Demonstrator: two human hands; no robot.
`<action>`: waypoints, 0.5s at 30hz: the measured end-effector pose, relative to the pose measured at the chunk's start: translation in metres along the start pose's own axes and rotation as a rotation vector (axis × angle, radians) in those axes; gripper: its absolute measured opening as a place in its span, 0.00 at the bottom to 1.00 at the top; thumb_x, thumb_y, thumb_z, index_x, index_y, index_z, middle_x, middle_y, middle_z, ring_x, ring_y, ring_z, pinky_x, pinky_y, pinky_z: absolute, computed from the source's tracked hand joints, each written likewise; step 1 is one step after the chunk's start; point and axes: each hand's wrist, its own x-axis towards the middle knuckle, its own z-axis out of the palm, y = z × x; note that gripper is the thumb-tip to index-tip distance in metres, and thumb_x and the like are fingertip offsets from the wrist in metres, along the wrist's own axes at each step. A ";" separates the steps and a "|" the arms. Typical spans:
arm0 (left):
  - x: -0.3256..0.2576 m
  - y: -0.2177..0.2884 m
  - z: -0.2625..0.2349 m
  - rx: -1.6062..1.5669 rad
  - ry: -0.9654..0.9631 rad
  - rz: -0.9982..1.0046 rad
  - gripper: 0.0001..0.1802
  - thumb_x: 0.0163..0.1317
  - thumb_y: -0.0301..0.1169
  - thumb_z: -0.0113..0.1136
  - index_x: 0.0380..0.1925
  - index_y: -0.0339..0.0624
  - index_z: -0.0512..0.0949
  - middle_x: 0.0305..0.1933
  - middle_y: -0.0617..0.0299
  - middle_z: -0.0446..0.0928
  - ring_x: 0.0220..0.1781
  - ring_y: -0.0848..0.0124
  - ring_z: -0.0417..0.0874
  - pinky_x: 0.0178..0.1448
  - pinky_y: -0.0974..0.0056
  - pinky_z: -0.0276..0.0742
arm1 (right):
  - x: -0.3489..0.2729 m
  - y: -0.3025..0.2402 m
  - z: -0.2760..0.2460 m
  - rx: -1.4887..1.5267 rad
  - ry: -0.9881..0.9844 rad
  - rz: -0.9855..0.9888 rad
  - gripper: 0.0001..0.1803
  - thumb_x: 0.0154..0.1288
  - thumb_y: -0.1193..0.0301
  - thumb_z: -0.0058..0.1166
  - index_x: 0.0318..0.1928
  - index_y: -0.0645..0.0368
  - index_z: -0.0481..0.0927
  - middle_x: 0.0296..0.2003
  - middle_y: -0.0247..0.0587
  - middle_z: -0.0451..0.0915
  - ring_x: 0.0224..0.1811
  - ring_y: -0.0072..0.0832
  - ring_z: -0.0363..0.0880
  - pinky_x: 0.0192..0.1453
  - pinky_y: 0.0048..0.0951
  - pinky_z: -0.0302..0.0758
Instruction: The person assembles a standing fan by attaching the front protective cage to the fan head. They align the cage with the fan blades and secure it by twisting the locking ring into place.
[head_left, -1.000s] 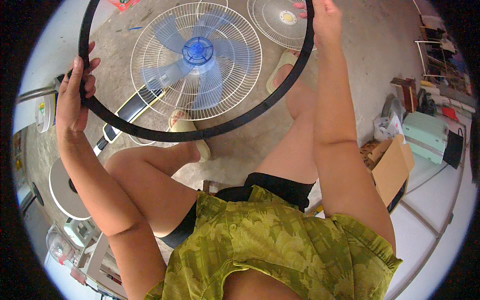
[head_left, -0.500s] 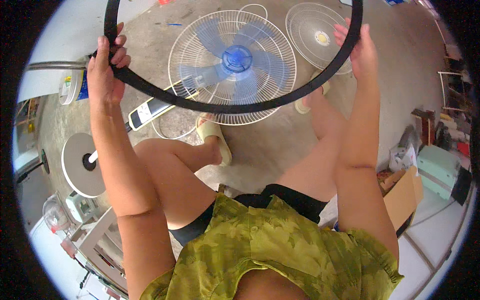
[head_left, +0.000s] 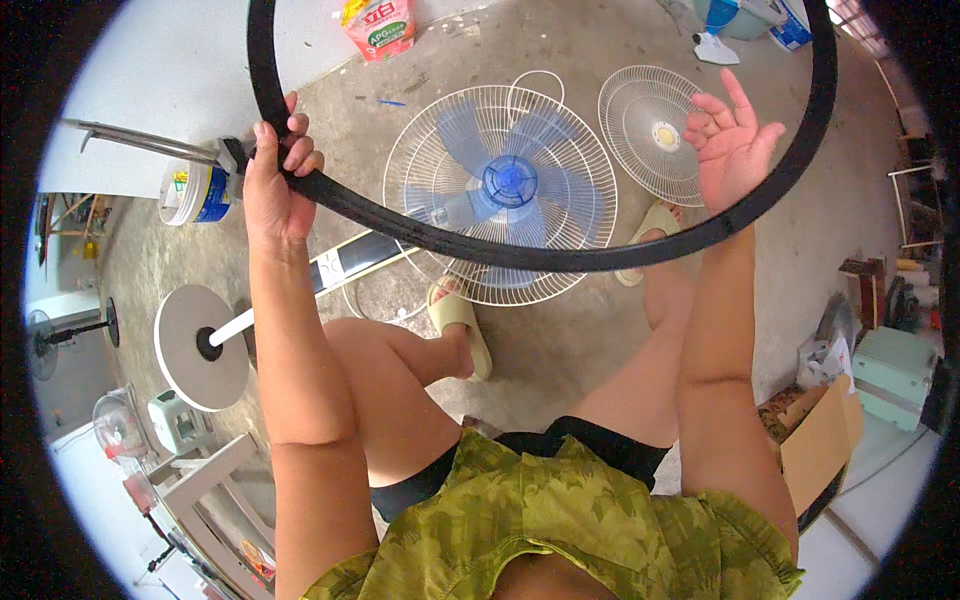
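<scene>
A large black ring (head_left: 540,258) is held up in front of me, its far part cut off by the top of the view. My left hand (head_left: 277,180) grips its left side, the fingers wrapped round the band. My right hand (head_left: 735,150) is off the band, palm up with fingers spread, inside the hoop; the band crosses over that wrist. Beyond the ring lies a fan head with blue blades (head_left: 510,180) behind a white wire cage. A second white wire fan guard (head_left: 655,135) rests on the floor to its right.
The fan's pole with panel (head_left: 345,262) runs to a round white base (head_left: 190,370) at left. A white-and-blue bucket (head_left: 195,192) is by the wall, a red bag (head_left: 380,28) at the back. Right are a cardboard box (head_left: 822,440) and a pale green case (head_left: 895,375).
My right hand has let go of the ring and opened its fingers. The ring's right side has shifted right, and the view now takes in more of the far floor.
</scene>
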 end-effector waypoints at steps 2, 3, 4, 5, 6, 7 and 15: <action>0.000 -0.002 0.001 0.024 0.024 -0.004 0.25 0.70 0.41 0.45 0.58 0.32 0.64 0.37 0.66 0.68 0.23 0.83 0.57 0.28 0.78 0.57 | 0.001 -0.006 -0.009 0.169 -0.086 0.006 0.46 0.64 0.35 0.22 0.65 0.64 0.58 0.43 0.49 0.77 0.36 0.29 0.75 0.41 0.31 0.75; 0.001 -0.001 0.000 0.017 0.039 -0.010 0.25 0.69 0.42 0.46 0.57 0.32 0.64 0.37 0.67 0.68 0.24 0.83 0.57 0.28 0.78 0.57 | 0.004 -0.004 -0.023 0.285 -0.160 0.008 0.46 0.65 0.36 0.23 0.65 0.64 0.58 0.43 0.49 0.77 0.36 0.29 0.75 0.42 0.31 0.75; 0.001 -0.001 0.000 0.032 0.052 0.001 0.25 0.69 0.42 0.47 0.57 0.33 0.65 0.36 0.67 0.68 0.24 0.83 0.57 0.28 0.78 0.57 | 0.005 -0.003 -0.020 0.403 -0.233 0.012 0.45 0.65 0.36 0.24 0.65 0.65 0.58 0.42 0.48 0.77 0.36 0.29 0.74 0.43 0.31 0.75; 0.002 -0.002 -0.001 0.042 0.055 0.012 0.25 0.69 0.42 0.48 0.57 0.33 0.65 0.36 0.67 0.68 0.24 0.83 0.57 0.28 0.78 0.57 | 0.000 -0.011 -0.019 0.380 -0.177 0.048 0.42 0.66 0.40 0.28 0.65 0.65 0.57 0.42 0.46 0.76 0.36 0.28 0.73 0.41 0.30 0.73; 0.003 -0.002 -0.002 0.051 0.059 0.022 0.25 0.68 0.42 0.48 0.57 0.34 0.66 0.36 0.67 0.68 0.23 0.83 0.57 0.28 0.78 0.56 | -0.001 -0.012 -0.016 0.353 -0.133 0.017 0.41 0.68 0.42 0.28 0.66 0.65 0.56 0.41 0.44 0.76 0.35 0.27 0.72 0.37 0.29 0.70; 0.003 -0.002 -0.002 0.064 0.076 0.019 0.25 0.70 0.42 0.44 0.58 0.35 0.63 0.36 0.67 0.68 0.23 0.83 0.56 0.27 0.78 0.56 | -0.006 -0.018 -0.008 0.314 -0.103 0.011 0.39 0.69 0.44 0.29 0.66 0.65 0.56 0.40 0.44 0.76 0.32 0.25 0.71 0.34 0.27 0.69; 0.005 -0.004 0.002 0.104 0.090 0.022 0.24 0.69 0.42 0.46 0.60 0.39 0.63 0.35 0.68 0.67 0.22 0.83 0.56 0.26 0.78 0.56 | -0.007 -0.014 0.010 -0.099 0.011 -0.169 0.31 0.73 0.53 0.30 0.67 0.62 0.54 0.37 0.41 0.76 0.20 0.16 0.62 0.21 0.16 0.58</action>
